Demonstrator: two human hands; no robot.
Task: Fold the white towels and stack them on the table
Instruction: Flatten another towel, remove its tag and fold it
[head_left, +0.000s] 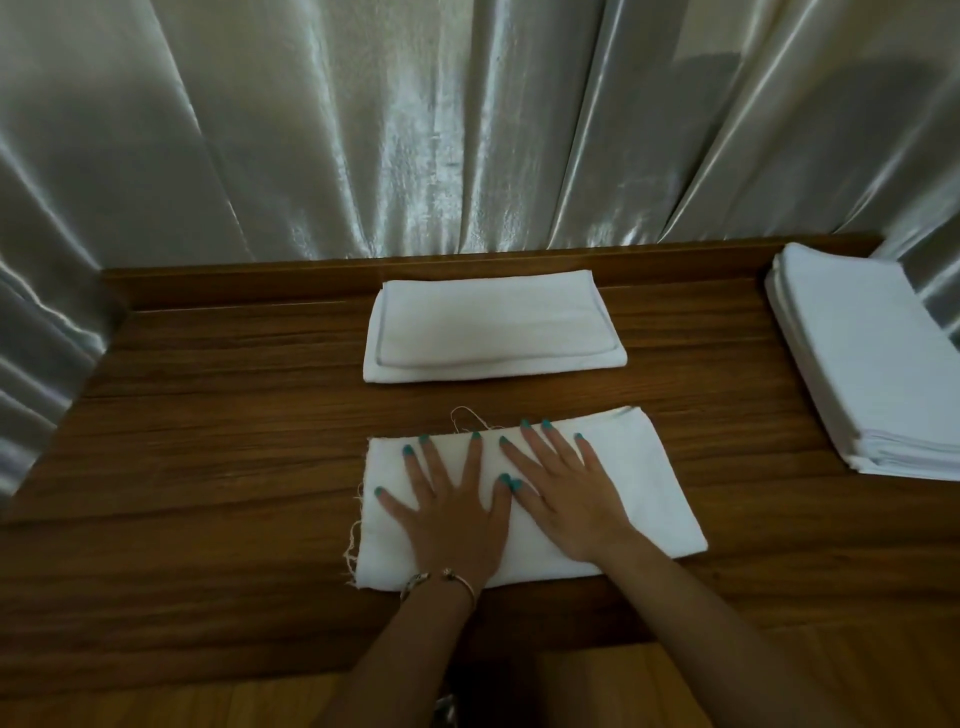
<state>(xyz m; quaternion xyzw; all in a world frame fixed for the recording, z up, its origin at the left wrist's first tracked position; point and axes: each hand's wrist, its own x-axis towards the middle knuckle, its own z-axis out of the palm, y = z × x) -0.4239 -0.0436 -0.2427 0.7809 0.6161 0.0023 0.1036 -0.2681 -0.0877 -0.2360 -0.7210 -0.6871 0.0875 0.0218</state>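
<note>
Two hands, left hand (457, 512) and right hand (563, 493), press fingers splayed flat, gripping nothing, on the near folded towel (639, 488); smoothing outward should flatten creases before stacking

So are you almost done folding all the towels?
Not yet. A folded stack already sits at the back of the table. The left hand and right hand are pressing a folded towel flat. The pile on the right looks still to do.
</note>
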